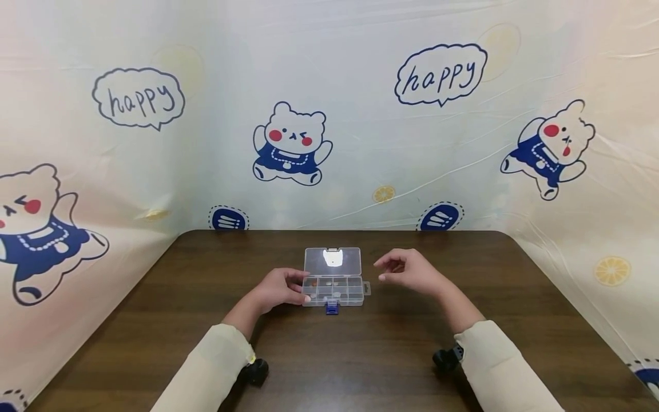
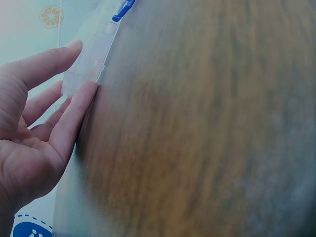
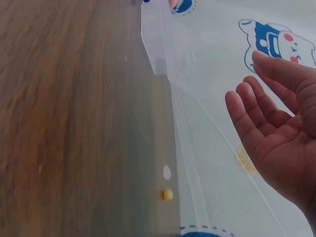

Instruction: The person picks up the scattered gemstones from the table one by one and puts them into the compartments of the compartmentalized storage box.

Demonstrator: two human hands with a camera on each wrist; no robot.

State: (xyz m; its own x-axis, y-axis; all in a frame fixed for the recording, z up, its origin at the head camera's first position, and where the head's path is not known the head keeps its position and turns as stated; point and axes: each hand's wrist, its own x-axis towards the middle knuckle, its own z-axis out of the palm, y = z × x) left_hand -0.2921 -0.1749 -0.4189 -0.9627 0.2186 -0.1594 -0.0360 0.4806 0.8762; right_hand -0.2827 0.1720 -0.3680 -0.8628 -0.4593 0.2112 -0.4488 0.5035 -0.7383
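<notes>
A clear plastic compartment box (image 1: 352, 302) stands on the table with its lid (image 1: 315, 261) raised at the back. Its blue latch (image 1: 332, 309) hangs at the front. Several small pieces lie in the compartments, one orange, others whitish; their kind is too small to tell. My left hand (image 1: 278, 288) holds the box's left end, thumb by the front corner and fingers toward the back. To the right of the box, my right hand (image 1: 412, 271) hovers above the table, fingers loosely bent, with nothing visible between them.
The right wrist view shows a small yellow piece (image 3: 167, 194) and a whitish oval piece (image 3: 167, 172) on the brown wooden table (image 1: 340, 360). A printed curtain (image 1: 360, 194) with bears surrounds the table's back and sides. A clear hanging tab (image 1: 366, 288) sticks out from the box's right side.
</notes>
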